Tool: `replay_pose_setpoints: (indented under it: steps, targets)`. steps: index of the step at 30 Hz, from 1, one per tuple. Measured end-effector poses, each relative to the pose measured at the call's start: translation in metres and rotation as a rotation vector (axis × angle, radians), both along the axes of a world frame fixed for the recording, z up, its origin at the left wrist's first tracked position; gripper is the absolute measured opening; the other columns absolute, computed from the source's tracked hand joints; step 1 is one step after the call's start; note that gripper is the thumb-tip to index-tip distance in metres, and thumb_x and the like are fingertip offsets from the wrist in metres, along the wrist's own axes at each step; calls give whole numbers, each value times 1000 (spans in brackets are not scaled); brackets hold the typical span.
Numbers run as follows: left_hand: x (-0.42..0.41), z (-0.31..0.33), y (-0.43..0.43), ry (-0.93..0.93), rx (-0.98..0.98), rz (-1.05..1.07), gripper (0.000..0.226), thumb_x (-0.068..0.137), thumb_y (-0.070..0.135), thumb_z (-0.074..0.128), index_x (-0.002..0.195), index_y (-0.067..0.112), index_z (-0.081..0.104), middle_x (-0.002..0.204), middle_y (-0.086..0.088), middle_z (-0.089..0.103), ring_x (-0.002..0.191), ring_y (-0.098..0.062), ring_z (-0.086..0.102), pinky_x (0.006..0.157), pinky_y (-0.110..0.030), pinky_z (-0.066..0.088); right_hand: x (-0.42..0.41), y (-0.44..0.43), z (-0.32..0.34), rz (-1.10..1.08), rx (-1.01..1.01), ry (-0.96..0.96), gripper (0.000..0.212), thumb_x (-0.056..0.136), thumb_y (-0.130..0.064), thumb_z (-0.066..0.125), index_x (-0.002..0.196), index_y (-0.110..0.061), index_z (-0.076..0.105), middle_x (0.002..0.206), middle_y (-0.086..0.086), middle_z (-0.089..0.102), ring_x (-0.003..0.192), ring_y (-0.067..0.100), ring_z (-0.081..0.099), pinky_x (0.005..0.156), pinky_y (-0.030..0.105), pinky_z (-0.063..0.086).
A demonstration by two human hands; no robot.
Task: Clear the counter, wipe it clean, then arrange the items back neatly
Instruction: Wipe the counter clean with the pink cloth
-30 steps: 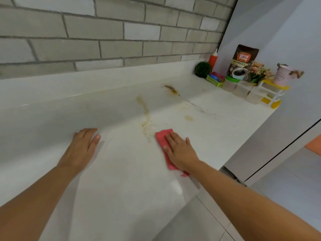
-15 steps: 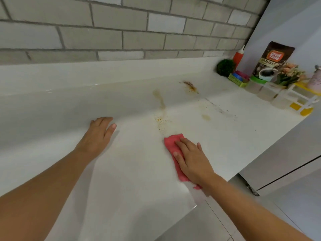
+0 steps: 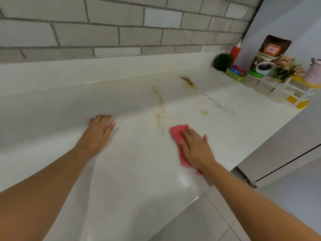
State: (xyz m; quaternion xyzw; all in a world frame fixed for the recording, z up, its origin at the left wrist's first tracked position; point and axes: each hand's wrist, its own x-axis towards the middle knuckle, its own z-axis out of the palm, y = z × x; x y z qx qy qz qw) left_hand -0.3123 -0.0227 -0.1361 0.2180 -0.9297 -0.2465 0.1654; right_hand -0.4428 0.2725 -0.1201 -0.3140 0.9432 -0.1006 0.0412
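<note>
Soft, even daylight fills the room; the glossy white desk (image 3: 139, 171) carries a pale glare patch near its front edge, faint shadows beside both forearms, and edges bow and smear.

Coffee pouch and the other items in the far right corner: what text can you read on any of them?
"Great Taste": orange logo on the brown coffee pouch, partly blurred, so the second word is my best reading.
"GRANULES": band under that logo on the same pouch.
Pink cup: faint marking, too blurred to read.
Red squeeze bottle: no readable text.
</note>
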Motion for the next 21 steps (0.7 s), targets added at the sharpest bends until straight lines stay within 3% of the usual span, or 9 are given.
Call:
replay_pose_setpoints:
  steps: [3, 6, 8, 10, 14, 16, 18, 21]
  targets:
    - [-1, 2, 3, -8, -15, -11, 45, 99, 30, 32, 135, 5, 42, 140, -14, 43, 135, -28, 32, 117, -40, 13, -27, -4, 1, -251, -65, 44, 47, 101, -28, 24, 145, -12, 29, 154, 8, 24, 142, 23, 23, 116, 44, 9]
    - [-2, 4, 4, 2, -23, -18, 43, 99, 28, 34, 134, 3, 44, 138, -16, 44, 133, -30, 34, 117, -41, 14, 23, -7, 0, -133, -282, 101, 35, 98, -11, 38, 129, -7, 54, 134, 11, 52, 124, 28, 46, 106, 28, 28]
    - [-1, 6, 5, 8, -26, -24, 42, 99, 27, 35, 133, 3, 45, 138, -17, 44, 132, -30, 35, 116, -40, 13, 60, -4, 3, -15, -369, 88, 32, 95, -5, 43, 122, -6, 61, 123, 10, 61, 113, 28, 53, 101, 25, 36]
    - [-1, 6, 6, 4, -29, -20, 42, 99, 25, 36, 133, 2, 45, 138, -18, 44, 132, -31, 35, 115, -40, 13, 79, -7, 11, 12, -355, 56, 37, 97, -17, 36, 127, -10, 57, 126, 10, 59, 114, 30, 52, 102, 32, 40]
    - [0, 9, 8, -3, -26, -19, 42, 99, 24, 35, 133, 1, 44, 138, -20, 43, 131, -34, 34, 115, -41, 14, 106, -22, 5, 175, -102, 16, 67, 89, -55, 8, 143, -27, 36, 154, 7, 26, 143, 24, 23, 116, 37, 17]
    - [2, 10, 9, -9, -16, -19, 43, 100, 24, 34, 134, 1, 43, 139, -20, 41, 133, -34, 33, 116, -40, 11, 87, -5, -1, 82, -91, 49, 66, 90, -56, 8, 143, -27, 36, 156, 7, 22, 144, 22, 21, 116, 34, 16]
    - [5, 11, 10, -9, -9, -28, 43, 100, 24, 33, 135, 1, 43, 140, -20, 41, 133, -33, 32, 116, -39, 10, 52, 27, -3, -133, -83, 92, 51, 98, -43, 20, 143, -25, 36, 155, 7, 22, 142, 23, 24, 115, 30, 17]
    - [6, 12, 9, -11, -9, -39, 43, 100, 25, 33, 135, 1, 43, 139, -20, 41, 132, -33, 33, 115, -39, 12, 12, 72, 7, -450, -7, 52, 43, 102, -26, 27, 144, -18, 35, 150, 10, 32, 132, 31, 30, 109, 37, 26]
